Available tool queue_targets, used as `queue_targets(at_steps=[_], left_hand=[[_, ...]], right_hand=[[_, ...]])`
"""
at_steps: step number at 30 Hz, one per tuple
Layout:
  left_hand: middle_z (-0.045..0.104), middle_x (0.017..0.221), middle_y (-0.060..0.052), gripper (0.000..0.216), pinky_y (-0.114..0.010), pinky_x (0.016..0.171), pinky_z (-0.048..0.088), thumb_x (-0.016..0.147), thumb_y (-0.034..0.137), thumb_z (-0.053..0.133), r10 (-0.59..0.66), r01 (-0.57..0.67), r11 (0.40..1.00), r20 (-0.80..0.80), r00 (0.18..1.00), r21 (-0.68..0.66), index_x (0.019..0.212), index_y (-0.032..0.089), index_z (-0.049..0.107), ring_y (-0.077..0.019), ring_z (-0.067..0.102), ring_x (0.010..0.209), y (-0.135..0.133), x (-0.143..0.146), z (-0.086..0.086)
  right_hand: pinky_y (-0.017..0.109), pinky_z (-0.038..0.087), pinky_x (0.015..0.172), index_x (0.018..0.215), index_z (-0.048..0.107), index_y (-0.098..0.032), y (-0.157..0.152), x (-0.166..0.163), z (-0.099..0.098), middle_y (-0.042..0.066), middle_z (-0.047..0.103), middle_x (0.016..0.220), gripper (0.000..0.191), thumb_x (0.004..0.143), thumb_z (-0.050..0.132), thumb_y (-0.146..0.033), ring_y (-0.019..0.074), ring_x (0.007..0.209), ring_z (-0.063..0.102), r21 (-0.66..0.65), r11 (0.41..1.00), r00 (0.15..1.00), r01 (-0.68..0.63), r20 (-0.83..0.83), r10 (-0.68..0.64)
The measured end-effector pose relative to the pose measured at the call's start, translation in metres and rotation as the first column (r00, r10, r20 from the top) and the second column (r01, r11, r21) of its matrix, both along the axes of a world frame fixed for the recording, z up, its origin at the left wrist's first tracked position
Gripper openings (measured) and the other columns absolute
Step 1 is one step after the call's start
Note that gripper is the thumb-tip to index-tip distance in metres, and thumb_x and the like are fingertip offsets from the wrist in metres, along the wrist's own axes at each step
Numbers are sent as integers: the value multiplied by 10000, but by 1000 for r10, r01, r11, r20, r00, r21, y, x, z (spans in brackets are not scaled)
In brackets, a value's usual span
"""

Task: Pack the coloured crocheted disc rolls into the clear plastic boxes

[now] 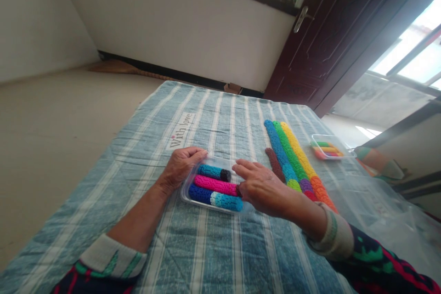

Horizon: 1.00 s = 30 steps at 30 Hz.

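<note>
A clear plastic box (214,207) lies on the cloth in front of me, with several crocheted tubes inside. Among them are a teal tube with a black end (209,172), a bright pink tube (215,185), and a dark blue and light blue tube (226,201). My left hand (184,163) pinches the box's far left corner, thumb and fingers closed on the rim. Over the right side of the box, my right hand (257,183) has its fingers stretched out. Its lower fingers touch the dark end of the pink tube; its palm is hidden.
Long rows of coloured crocheted tubes (291,154) and a brown tube (274,163) lie to the right. Beyond stands another clear box (330,154) with tubes. Transparent plastic (386,211) covers the right edge of the striped cloth (172,248). A dark door (324,32) stands behind.
</note>
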<state>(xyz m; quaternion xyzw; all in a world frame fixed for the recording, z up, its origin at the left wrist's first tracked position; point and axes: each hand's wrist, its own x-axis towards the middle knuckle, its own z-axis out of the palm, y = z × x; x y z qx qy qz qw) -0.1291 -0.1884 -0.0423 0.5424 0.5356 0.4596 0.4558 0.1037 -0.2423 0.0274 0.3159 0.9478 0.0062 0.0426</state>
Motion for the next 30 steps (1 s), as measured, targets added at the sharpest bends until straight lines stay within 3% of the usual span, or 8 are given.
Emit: queue_targets(at_steps=[6,12,18,30], left_hand=[[644,611,14,298,-246,599,416,702,457,710,0,0,1000,9,1000,-7,712,160,731,-141,532,612,0,1,1],[632,600,20,288,-242,594,410,692,448,711,6,-6,1000,19,1000,-9,696,160,726,-138,521,611,-1,2,2],[631,601,23,292,-251,612,409,702,450,705,-1,1,1000,12,1000,-3,701,158,725,-142,524,614,-1,2,3],[646,637,15,300,-265,650,418,737,457,677,-16,18,999,-53,998,34,703,161,717,-153,541,650,1,0,-1]], right_hand=[[400,443,852,746,723,-137,-4,-5,0,151,601,1118,137,848,683,-219,305,1144,461,-5,1000,999,27,23,-27],[409,435,841,708,690,-147,-8,-8,-15,148,571,1141,202,886,596,-136,315,1199,415,108,994,1000,-24,-15,26],[445,401,940,750,697,-175,-5,-10,-25,110,570,1201,152,881,620,-163,327,1314,319,209,973,995,-96,-12,101],[433,426,944,705,687,-165,-2,-20,-21,113,584,1252,244,926,599,-219,305,1289,383,196,968,983,-155,-62,170]])
